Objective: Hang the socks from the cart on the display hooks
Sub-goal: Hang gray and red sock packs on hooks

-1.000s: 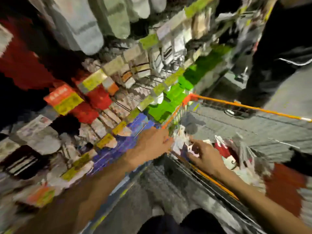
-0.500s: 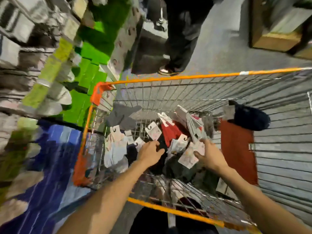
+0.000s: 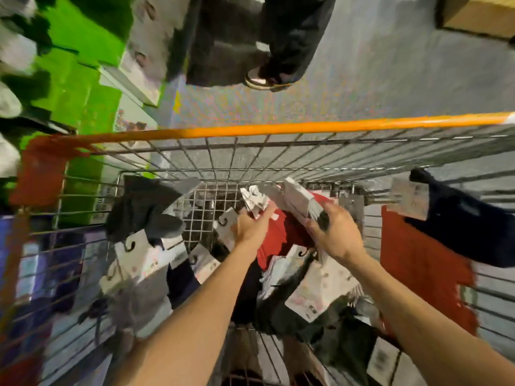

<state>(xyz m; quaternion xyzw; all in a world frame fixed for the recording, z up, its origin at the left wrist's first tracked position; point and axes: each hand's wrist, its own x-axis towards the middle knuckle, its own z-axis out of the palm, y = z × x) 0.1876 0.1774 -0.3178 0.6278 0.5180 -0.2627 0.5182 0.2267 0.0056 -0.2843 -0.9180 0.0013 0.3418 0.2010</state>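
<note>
A grey floor (image 3: 376,79) extended beyond the far rim. A second person stood on it in dark trousers (image 3: 295,32), one light-soled shoe (image 3: 263,80) visible at the hem. A brown cardboard box (image 3: 479,18) sat at the upper right corner, cut off by the frame edge. Bright green packaging (image 3: 80,51) filled the upper left, strongly blurred. Blue packaging (image 3: 39,263) lay lower left, also blurred.
</note>
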